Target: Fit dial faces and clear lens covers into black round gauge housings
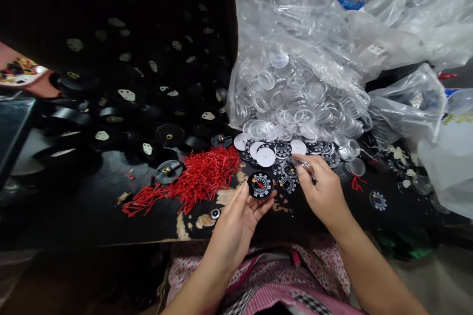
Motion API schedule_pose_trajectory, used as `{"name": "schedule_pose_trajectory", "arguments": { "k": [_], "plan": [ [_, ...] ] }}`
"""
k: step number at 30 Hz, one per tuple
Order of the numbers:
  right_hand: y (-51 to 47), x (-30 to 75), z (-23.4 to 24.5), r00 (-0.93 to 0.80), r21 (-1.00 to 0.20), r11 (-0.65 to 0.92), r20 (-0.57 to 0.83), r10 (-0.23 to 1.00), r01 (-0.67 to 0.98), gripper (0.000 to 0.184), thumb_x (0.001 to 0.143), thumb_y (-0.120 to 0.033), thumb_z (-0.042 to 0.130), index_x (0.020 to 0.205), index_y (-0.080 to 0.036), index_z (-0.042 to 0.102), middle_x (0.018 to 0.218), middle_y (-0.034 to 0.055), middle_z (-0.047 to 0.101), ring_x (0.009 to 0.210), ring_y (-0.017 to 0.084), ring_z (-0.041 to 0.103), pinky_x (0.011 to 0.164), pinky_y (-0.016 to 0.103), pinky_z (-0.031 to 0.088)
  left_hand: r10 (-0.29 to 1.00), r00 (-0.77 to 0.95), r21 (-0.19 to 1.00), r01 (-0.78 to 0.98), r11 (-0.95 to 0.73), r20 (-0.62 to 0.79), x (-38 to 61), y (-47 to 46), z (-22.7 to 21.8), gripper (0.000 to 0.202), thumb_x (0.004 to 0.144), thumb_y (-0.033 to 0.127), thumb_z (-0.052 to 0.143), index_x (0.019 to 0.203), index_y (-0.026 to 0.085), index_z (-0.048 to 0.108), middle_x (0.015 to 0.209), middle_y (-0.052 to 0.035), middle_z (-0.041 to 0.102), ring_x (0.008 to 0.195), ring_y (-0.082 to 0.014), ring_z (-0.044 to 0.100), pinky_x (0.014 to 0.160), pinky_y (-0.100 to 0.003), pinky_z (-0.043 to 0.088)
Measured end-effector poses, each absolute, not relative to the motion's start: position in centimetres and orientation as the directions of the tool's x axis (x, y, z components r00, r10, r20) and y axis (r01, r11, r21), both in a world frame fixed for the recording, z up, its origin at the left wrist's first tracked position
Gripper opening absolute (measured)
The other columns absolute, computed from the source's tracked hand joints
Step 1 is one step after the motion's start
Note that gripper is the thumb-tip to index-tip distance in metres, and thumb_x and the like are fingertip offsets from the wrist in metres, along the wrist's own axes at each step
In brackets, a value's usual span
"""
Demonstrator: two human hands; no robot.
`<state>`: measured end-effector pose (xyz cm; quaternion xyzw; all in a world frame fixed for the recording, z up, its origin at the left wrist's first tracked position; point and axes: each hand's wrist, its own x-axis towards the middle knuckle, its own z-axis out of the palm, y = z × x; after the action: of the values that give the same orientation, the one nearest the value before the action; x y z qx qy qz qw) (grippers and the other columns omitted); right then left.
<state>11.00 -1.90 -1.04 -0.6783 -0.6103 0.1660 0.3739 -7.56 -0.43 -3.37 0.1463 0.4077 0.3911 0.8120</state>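
Observation:
My left hand (236, 224) holds a small black compass disc (260, 184) with a white dial and a red needle at its fingertips. Close beside it, my right hand (321, 189) pinches a clear round plastic lid (305, 166) between thumb and fingers. Both hands hover over the near edge of a black work surface (92, 211), just in front of a scatter of printed dial discs (284, 150), some face up, some showing white backs.
A pile of red needles (199, 177) lies left of the hands. Black compass bases (168, 135) heap up at the left and back. A big plastic bag of clear lids (295, 98) stands behind the dials. More bags (436, 123) crowd the right.

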Motion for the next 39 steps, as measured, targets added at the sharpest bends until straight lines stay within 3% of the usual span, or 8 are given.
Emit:
{"name": "schedule_pose_trajectory", "arguments": {
  "k": [9, 16, 21, 25, 28, 31, 35, 39],
  "plan": [
    [-2.5, 8.5, 1.6, 0.126, -0.906, -0.055, -0.002, 0.992, 0.42, 0.03, 0.094, -0.03, 0.057, 0.122, -0.025, 0.065, 0.085, 0.0018, 0.066, 0.081, 0.017, 0.064, 0.081, 0.036, 0.053, 0.747, 0.415, 0.529, -0.531, 0.662, -0.519, -7.8, -0.9, -3.5, 0.032, 0.092, 0.047, 0.058, 0.11, 0.024, 0.07, 0.113, -0.0066, 0.074, 0.101, -0.024, 0.07, 0.087, -0.035, 0.057],
    [-2.2, 6.5, 0.9, -0.042, -0.762, 0.117, 0.118, 0.992, 0.637, 0.025, 0.097, -0.029, 0.054, 0.117, -0.027, 0.069, 0.124, 0.0074, 0.057, 0.114, 0.023, 0.053, 0.099, 0.04, 0.044, 0.823, 0.426, 0.74, -0.396, 0.544, -0.377, -7.9, -1.2, -3.5, 0.039, 0.085, 0.036, 0.069, 0.123, 0.024, 0.065, 0.132, -0.0081, 0.065, 0.12, -0.0292, 0.062, 0.091, -0.038, 0.057],
    [-2.0, 6.4, 1.1, 0.04, -0.662, 0.055, 0.128, 0.991, 0.747, 0.041, 0.103, -0.037, 0.032, 0.078, -0.019, 0.059, 0.075, 0.0032, 0.057, 0.076, 0.018, 0.054, 0.074, 0.033, 0.04, 0.855, 0.418, 0.895, -0.179, 0.408, -0.306, -8.4, -1.8, -3.2, 0.042, 0.085, 0.027, 0.07, 0.126, 0.028, 0.066, 0.133, -0.0029, 0.065, 0.129, -0.0247, 0.055, 0.108, -0.034, 0.045],
    [-1.5, 6.0, 0.4, 0.011, -0.526, 0.121, 0.24, 0.971, 0.842, 0.043, 0.103, -0.03, 0.025, 0.067, -0.021, 0.046, 0.064, 0.0007, 0.051, 0.063, 0.015, 0.046, 0.068, 0.033, 0.032, 0.853, 0.447, 0.93, -0.108, 0.351, -0.27, -7.9, -2.1, -2.8, 0.042, 0.087, 0.03, 0.067, 0.129, 0.028, 0.064, 0.13, -0.0034, 0.067, 0.128, -0.0258, 0.056, 0.108, -0.034, 0.043],
    [-1.5, 5.3, 0.1, 0.01, -0.59, 0.166, 0.283, 0.959, 0.79, 0.043, 0.103, -0.03, 0.028, 0.065, -0.021, 0.045, 0.061, -0.0001, 0.05, 0.062, 0.015, 0.046, 0.069, 0.033, 0.033, 0.872, 0.407, 0.941, -0.075, 0.329, -0.273, -8.5, -2.1, -2.4, 0.039, 0.087, 0.031, 0.066, 0.126, 0.028, 0.066, 0.129, -0.004, 0.068, 0.126, -0.0263, 0.058, 0.107, -0.035, 0.044],
    [-1.8, 4.8, 0.5, -0.124, -0.735, 0.191, 0.144, 0.982, 0.651, 0.038, 0.102, -0.035, 0.038, 0.071, -0.021, 0.054, 0.065, -0.0009, 0.058, 0.066, 0.015, 0.053, 0.07, 0.03, 0.038, 0.864, 0.365, 0.933, 0.043, 0.357, -0.348, -12.4, -3.3, -2.5, 0.036, 0.085, 0.033, 0.067, 0.12, 0.027, 0.07, 0.124, -0.006, 0.07, 0.119, -0.0286, 0.062, 0.103, -0.038, 0.047],
    [-1.9, 5.4, 0.7, -0.188, -0.822, 0.105, -0.002, 0.982, 0.559, 0.021, 0.099, -0.04, 0.048, 0.098, -0.026, 0.065, 0.088, 0.0001, 0.07, 0.08, 0.018, 0.063, 0.071, 0.03, 0.044, 0.903, -0.013, 0.87, 0.262, 0.417, -0.429, -21.3, -7.2, -3.3, 0.035, 0.082, 0.041, 0.068, 0.113, 0.027, 0.073, 0.117, -0.0088, 0.072, 0.115, -0.0329, 0.063, 0.105, -0.046, 0.043],
    [-1.5, 4.5, 0.4, -0.229, -0.824, 0.119, -0.014, 0.973, 0.554, 0.02, 0.098, -0.035, 0.048, 0.095, -0.026, 0.065, 0.088, 0.0003, 0.071, 0.08, 0.019, 0.064, 0.072, 0.032, 0.046, 0.945, -0.316, 0.792, 0.555, 0.255, -0.083, -25.9, -6.9, -3.4, 0.035, 0.072, 0.037, 0.075, 0.104, 0.024, 0.075, 0.121, -0.0108, 0.069, 0.123, -0.0365, 0.054, 0.114, -0.052, 0.029]
  ]
}}
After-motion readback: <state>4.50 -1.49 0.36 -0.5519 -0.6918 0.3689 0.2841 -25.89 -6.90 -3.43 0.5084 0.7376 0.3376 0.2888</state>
